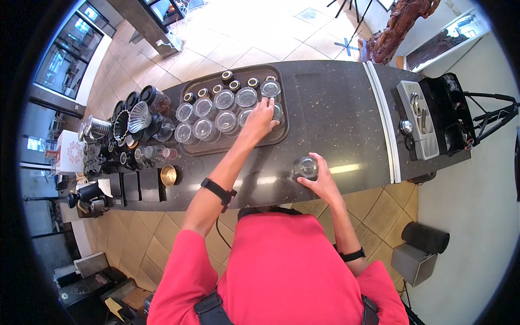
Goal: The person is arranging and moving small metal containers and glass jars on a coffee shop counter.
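Several clear glasses [204,129] stand in rows on a dark brown tray [238,149], with small dark jars [203,93] along its far side. My left hand [260,122] reaches over the tray's right end. Its fingers and thumb curve around a glass [278,112] in the right column, which they partly cover. Just beyond the fingertips stands another glass [270,89]. Near the counter's front edge, right of the tray, my right hand [325,183] is closed around the side of a clear glass [306,168].
A dark speckled counter [336,114] carries everything. At left are lidded jars [155,100], a ribbed clear dripper [140,116], a brass-coloured bowl [168,175] and black boxes [150,187]. A pale strip [383,122] crosses the right side, before a cutlery tray [418,120].
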{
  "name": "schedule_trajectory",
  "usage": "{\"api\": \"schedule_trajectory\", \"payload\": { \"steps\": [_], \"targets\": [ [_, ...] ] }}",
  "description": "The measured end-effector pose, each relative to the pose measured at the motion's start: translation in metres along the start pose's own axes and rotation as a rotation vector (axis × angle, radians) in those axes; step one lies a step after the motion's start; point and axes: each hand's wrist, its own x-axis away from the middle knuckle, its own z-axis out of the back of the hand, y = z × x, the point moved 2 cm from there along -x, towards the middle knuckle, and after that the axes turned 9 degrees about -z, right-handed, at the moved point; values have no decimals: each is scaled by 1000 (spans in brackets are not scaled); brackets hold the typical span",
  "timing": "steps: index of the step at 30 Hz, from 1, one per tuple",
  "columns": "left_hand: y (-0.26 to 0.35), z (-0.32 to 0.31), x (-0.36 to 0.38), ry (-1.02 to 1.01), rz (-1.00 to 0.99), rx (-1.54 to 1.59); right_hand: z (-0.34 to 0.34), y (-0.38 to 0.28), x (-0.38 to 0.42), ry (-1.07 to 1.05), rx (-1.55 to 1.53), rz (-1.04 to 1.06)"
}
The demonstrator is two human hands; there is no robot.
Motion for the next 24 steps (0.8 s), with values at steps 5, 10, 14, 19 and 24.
{"api": "schedule_trajectory", "payload": {
  "steps": [5,10,14,19,24],
  "targets": [
    [1,3,1,10,9,25,-1,-1,0,9,16,18],
    [2,4,7,75,-8,36,-5,6,-2,9,-56,-57],
    [2,3,12,131,-77,-5,-6,5,-4,8,-30,-29],
    [1,9,15,130,-116,-32,-6,1,-2,38,26,23],
    [1,10,20,129,-120,-45,-6,-6,2,92,102,110]
  ]
}}
